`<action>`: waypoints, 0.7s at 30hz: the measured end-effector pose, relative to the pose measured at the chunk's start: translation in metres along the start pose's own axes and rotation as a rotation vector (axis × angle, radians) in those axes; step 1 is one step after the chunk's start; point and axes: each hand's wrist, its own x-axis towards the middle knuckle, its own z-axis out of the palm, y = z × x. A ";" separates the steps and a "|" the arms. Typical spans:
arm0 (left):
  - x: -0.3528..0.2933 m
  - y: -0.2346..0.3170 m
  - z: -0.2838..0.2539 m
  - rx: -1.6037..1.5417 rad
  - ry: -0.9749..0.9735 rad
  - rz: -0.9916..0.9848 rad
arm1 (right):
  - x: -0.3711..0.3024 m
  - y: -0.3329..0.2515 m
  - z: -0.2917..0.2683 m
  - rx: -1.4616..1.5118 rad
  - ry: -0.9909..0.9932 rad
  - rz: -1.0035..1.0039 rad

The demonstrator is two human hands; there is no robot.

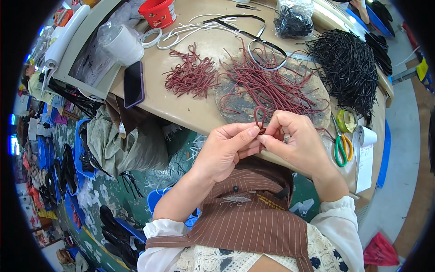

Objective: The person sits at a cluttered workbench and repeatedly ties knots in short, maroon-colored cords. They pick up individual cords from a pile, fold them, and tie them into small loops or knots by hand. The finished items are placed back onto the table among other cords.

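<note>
Just over the near table edge, my left hand [229, 147] and my right hand [292, 139] meet, both with fingertips pinched on one dark red cord [259, 113]. The cord makes a small upright loop above my fingers; where it crosses between the fingertips is mostly hidden. Beyond my hands, a heap of long loose dark red cords [267, 84] lies on a round worn board [222, 97]. To its left sits a pile of dark red looped cords [192, 75].
Scissors [340, 147] with green and orange handles, a small round tin [347, 120] and a paper roll [364, 136] lie at the right. Black cords [346, 68] pile behind them. A phone [133, 84], a white roll [122, 44] and a red bucket [157, 13] stand or lie at the left.
</note>
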 end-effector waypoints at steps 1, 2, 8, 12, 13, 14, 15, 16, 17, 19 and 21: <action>-0.001 0.001 0.001 -0.016 -0.015 -0.006 | 0.000 -0.001 -0.003 -0.017 -0.016 -0.014; -0.002 0.003 0.002 -0.031 -0.031 -0.011 | 0.001 -0.004 -0.004 -0.037 -0.018 -0.023; -0.001 0.003 0.002 -0.025 -0.026 -0.009 | 0.002 -0.007 -0.010 -0.088 -0.019 -0.117; -0.004 0.004 0.007 -0.055 -0.174 -0.020 | 0.009 -0.022 -0.025 -0.259 -0.114 -0.206; -0.004 0.003 0.008 -0.049 -0.189 -0.003 | 0.011 -0.024 -0.027 -0.336 -0.142 -0.247; -0.003 0.001 0.009 -0.042 -0.206 0.014 | 0.012 -0.025 -0.025 -0.341 -0.113 -0.266; -0.003 0.001 0.010 -0.036 -0.223 0.031 | 0.014 -0.027 -0.022 -0.345 -0.084 -0.285; -0.002 0.001 0.012 -0.045 -0.178 0.021 | 0.015 -0.029 -0.020 -0.349 -0.057 -0.305; -0.001 0.004 0.013 -0.055 -0.135 0.014 | 0.015 -0.026 -0.020 -0.315 -0.009 -0.322; 0.000 0.007 0.013 -0.026 -0.070 0.045 | 0.013 -0.012 -0.014 -0.244 0.085 -0.356; 0.000 0.008 0.011 0.048 -0.023 0.117 | 0.007 -0.001 -0.005 -0.096 0.176 -0.319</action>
